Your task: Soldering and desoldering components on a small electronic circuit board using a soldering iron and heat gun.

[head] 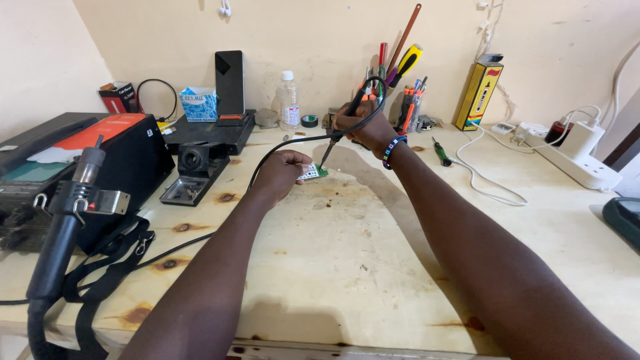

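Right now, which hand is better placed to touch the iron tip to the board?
Right. The right hand grips the soldering iron, its tip angled down at the small green circuit board. The left hand is busy pinning that board to the wooden bench.

Your left hand (pixel 283 168) pins a small green circuit board (pixel 313 173) to the wooden workbench (pixel 360 260). Your right hand (pixel 363 125) grips a soldering iron (pixel 341 131), its tip touching the board. A hot-air handle (pixel 67 220) stands at your left.
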